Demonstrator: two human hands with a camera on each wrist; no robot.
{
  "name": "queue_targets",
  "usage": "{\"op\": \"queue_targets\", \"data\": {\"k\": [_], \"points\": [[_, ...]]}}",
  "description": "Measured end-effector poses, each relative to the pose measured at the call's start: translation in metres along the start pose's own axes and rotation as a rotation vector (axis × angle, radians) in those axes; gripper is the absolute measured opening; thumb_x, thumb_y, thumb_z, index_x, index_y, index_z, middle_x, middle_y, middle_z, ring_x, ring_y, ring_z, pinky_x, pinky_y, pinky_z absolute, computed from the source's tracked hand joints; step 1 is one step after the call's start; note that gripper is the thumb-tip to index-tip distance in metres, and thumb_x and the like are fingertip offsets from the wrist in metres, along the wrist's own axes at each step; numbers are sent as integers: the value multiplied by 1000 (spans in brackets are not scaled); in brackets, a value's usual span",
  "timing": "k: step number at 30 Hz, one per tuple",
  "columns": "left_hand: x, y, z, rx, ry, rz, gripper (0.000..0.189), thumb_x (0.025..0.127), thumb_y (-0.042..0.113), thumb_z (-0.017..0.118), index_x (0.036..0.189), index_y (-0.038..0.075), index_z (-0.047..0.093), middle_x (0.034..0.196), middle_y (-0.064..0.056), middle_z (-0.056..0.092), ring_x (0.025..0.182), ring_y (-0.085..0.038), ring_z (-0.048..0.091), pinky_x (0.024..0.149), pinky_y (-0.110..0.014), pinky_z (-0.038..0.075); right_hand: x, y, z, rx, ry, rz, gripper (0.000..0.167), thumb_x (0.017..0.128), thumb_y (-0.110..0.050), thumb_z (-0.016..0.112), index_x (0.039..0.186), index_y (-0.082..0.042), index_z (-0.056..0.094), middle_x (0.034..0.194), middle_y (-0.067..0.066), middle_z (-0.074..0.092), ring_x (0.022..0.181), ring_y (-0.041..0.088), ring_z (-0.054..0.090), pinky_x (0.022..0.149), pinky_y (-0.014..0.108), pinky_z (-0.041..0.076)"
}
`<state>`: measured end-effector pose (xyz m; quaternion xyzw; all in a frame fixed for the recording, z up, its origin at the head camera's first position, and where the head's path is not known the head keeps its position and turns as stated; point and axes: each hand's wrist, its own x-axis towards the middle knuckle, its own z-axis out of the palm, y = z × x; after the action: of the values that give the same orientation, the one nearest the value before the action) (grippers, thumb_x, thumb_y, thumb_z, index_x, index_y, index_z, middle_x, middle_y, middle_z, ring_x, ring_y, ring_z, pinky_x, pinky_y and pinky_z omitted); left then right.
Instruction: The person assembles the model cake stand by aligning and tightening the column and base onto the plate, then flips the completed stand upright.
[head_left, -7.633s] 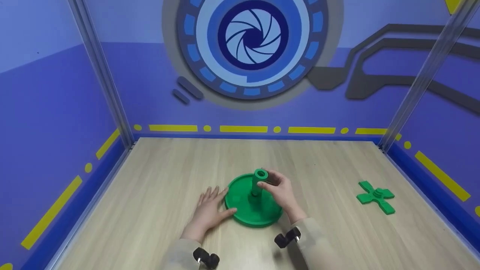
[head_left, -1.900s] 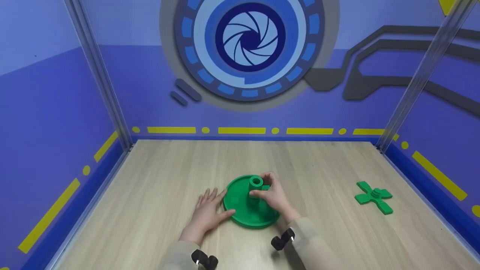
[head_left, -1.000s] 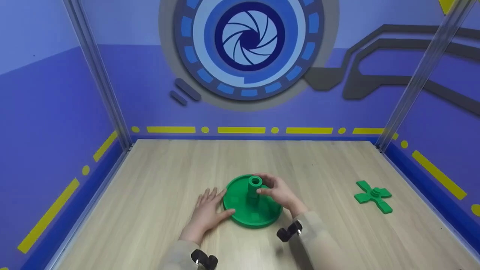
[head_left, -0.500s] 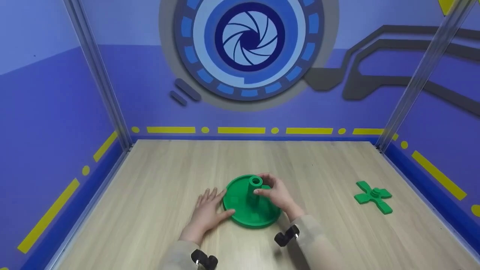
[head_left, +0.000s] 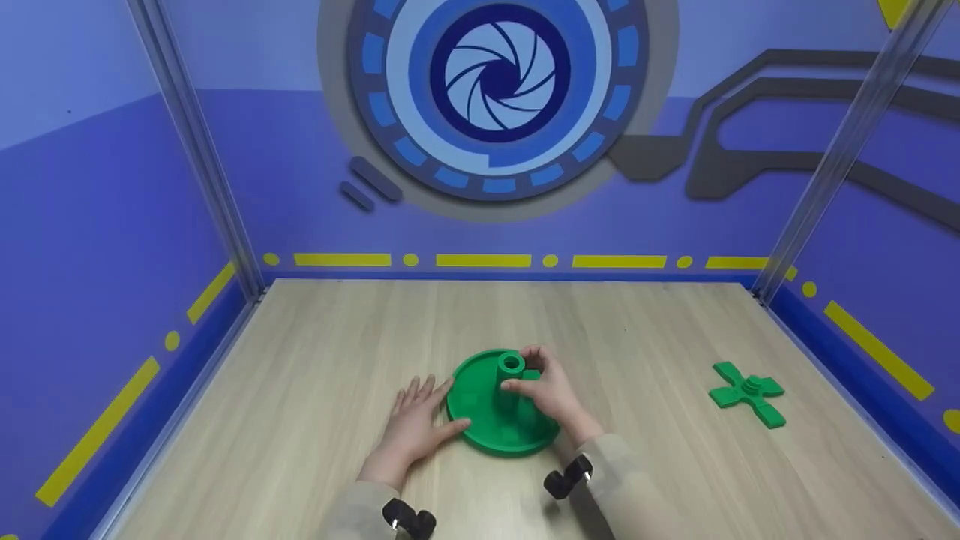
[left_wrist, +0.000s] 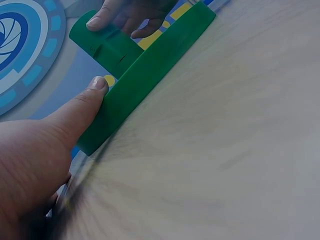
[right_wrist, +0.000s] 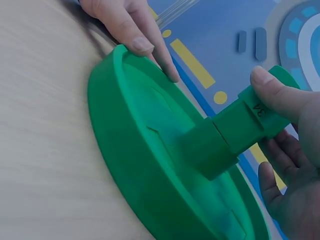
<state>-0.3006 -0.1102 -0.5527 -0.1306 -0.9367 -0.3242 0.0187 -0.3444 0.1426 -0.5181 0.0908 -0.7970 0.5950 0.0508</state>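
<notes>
A round green base with a raised rim (head_left: 471, 442) lies flat on the table. On its central post (right_wrist: 210, 152) stands an upright green tube (head_left: 509, 379), hollow at the top, with a stepped seam between the two in the right wrist view. My right hand (head_left: 553, 391) pinches the tube between thumb and fingers, the thumb on its near side. At the base's left edge rests my left hand (head_left: 412, 431), fingers spread and fairly straight, thumb touching the rim. Dark marking (right_wrist: 259, 110) shows on the tube's side.
A green cross-shaped piece (head_left: 748, 394) with a round stepped knob lies at the right on the wooden table (head_left: 337, 337). Blue printed panels (head_left: 495, 240) and metal posts (head_left: 225, 187) enclose the table at back and sides.
Compared with the oldest frame, the tube sits lower on the base's post. Lately my right hand has shifted round the tube and back, its wrist swinging right then left. My left hand stays put.
</notes>
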Motion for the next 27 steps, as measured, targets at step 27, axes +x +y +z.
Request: {"op": "queue_targets", "data": {"k": [27], "points": [[-1,1,0,-9,4,-8,87,90,60,71,158,15,43,165,-25,33,157,-49,19,129,-65,11,5,-6,-21,34,-333,-45,54,98,-7,68,148,0,52,149,23,56,142,42,50,121,62,36]]}}
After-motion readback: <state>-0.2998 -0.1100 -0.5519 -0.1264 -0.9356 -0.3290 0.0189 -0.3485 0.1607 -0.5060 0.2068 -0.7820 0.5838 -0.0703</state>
